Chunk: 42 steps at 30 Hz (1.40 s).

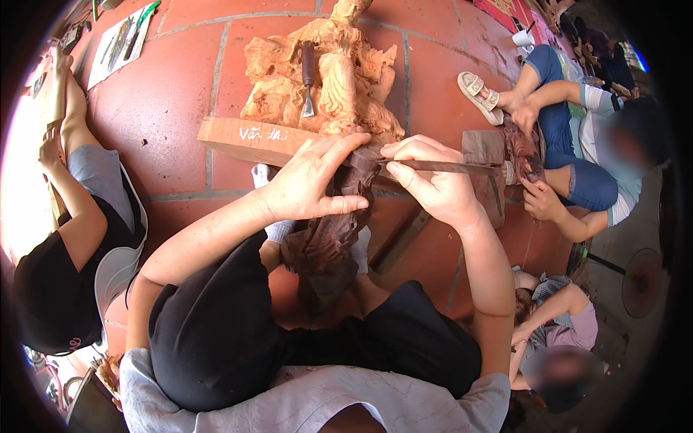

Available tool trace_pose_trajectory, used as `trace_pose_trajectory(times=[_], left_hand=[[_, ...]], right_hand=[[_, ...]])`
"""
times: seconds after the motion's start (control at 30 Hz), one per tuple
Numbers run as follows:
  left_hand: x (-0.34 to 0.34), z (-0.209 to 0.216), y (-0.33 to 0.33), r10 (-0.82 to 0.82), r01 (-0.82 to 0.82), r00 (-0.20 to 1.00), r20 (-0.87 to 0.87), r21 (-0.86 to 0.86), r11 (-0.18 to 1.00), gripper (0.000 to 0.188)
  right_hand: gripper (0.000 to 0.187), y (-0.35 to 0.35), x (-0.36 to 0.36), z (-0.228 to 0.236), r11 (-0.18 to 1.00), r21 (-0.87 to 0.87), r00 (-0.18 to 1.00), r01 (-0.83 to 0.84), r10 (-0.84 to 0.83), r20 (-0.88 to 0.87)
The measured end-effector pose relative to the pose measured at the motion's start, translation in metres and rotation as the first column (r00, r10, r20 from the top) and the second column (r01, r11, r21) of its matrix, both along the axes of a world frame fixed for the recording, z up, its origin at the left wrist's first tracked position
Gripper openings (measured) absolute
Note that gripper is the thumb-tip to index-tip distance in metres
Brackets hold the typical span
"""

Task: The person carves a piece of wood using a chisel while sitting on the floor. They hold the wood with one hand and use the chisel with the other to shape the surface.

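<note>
I log the smaller carving as deep reddish brown, nearing black at its lower end, and the thin tool as dark grey-brown. The larger carving reads honey-orange, its base bearing white handwriting, with a chisel of dark brown handle and silver-grey blade. I record terracotta floor tiles ruled by a grey grid of joints, black shorts, a light grey shirt, off-white socks, a co-worker's blue denim shorts and a white mug.

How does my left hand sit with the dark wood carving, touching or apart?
Touching. The head view shows the left hand laid on the dark wood carving, its thumb lying across it.
</note>
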<state>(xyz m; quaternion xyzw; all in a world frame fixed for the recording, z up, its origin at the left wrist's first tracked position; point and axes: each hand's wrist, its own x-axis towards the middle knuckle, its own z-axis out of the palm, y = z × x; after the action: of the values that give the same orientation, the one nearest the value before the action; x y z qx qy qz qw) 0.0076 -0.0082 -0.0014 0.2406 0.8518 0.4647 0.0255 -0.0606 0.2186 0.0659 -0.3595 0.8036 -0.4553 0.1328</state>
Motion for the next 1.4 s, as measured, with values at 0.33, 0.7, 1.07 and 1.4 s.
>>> trace_pose_trajectory(times=[0.33,0.7,1.07,1.4], left_hand=[[-0.002,-0.001,0.005,0.022,-0.022,0.999,-0.028,-0.007,1.000,0.093],[0.000,-0.001,0.002,0.002,0.002,0.998,-0.070,0.049,0.999,0.091],[0.005,-0.003,0.007,0.028,-0.021,0.994,-0.103,0.068,0.997,0.089],[0.001,0.006,-0.002,-0.011,0.012,1.000,-0.014,0.031,0.999,0.088]], right_hand=[[0.007,0.005,-0.007,-0.001,0.999,-0.032,0.998,-0.036,0.038,0.042],[0.010,-0.010,0.008,0.012,1.000,0.021,0.987,-0.003,0.006,-0.161],[0.013,-0.014,0.020,0.016,0.998,0.057,0.969,0.027,-0.013,-0.246],[0.011,-0.018,0.022,0.010,0.997,0.073,0.920,-0.008,0.036,-0.390]])
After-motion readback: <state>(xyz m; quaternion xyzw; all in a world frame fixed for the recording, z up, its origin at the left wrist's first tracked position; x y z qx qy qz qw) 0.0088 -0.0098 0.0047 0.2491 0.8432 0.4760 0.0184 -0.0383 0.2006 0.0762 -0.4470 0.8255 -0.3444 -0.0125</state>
